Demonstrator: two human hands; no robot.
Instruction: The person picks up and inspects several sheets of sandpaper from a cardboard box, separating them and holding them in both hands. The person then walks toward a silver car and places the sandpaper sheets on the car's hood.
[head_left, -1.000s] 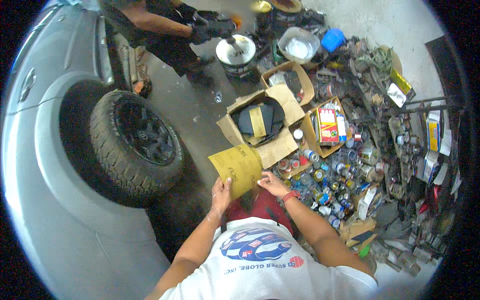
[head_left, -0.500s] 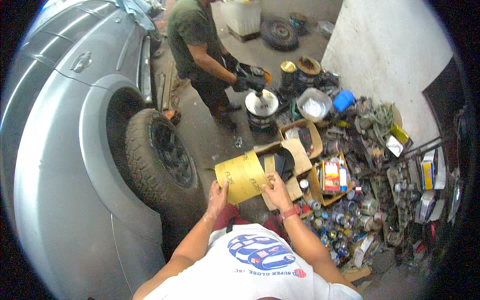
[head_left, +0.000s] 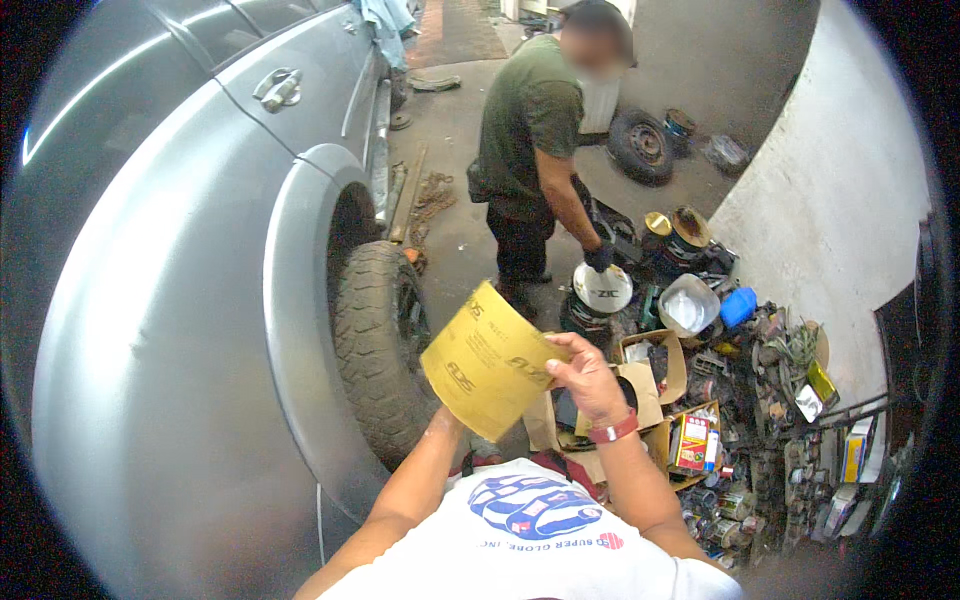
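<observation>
A curved yellow sheet with repeated dark print [head_left: 490,365], which looks like sandpaper, is held up before my chest. My right hand [head_left: 590,378] pinches its right edge, thumb on the near face. Of my left hand [head_left: 443,424] only the wrist end shows at the sheet's lower left; its fingers are hidden behind the sheet, so their grip cannot be made out. Beyond the sheet, a co-worker in a dark green shirt [head_left: 535,110] bends with a dark-gloved hand [head_left: 600,256] on the white lid [head_left: 603,288] of a bucket.
A grey car [head_left: 180,330] with its front wheel turned out, tyre [head_left: 375,350] showing, stands close on my left. On the right are cardboard boxes [head_left: 640,390], a clear tub [head_left: 688,305], a blue container [head_left: 738,307] and heaped parts. A loose wheel [head_left: 640,147] lies farther back.
The view has swung up and left. The sheet has tilted, and my left fingers have gone from its near edge to behind it. The co-worker's hand now rests on the bucket's lid.
</observation>
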